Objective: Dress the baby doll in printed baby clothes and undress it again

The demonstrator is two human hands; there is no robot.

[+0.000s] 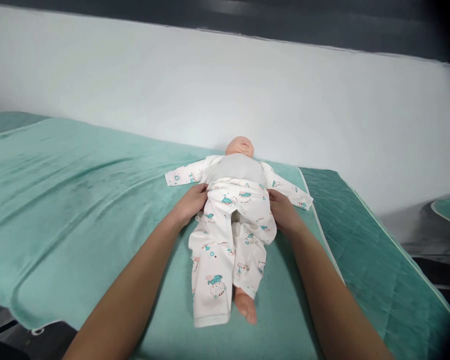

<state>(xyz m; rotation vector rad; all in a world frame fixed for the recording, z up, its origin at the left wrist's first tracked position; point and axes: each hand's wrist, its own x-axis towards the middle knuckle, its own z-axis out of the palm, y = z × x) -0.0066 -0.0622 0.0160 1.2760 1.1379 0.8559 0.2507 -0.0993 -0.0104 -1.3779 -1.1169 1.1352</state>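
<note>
A baby doll [240, 146] lies on its back, head toward the wall, arms spread in a white printed top with a grey front [238, 167]. White printed baby pants [243, 197] cover its hips and legs. One doll foot [245, 304] sticks out of the leg on the right; the other leg's cuff shows no foot. My left hand [192, 202] is closed on the pants' waist at the left hip. At the right hip, my right hand [283, 210] grips the opposite side of the waist. Some fingertips of both hands are hidden by cloth.
A light green blanket [78, 200] with wrinkles lies under the doll. To the right is a darker green quilted mat [360, 240]. A white wall [210, 85] rises just behind the doll's head. Dark floor shows at the lower left.
</note>
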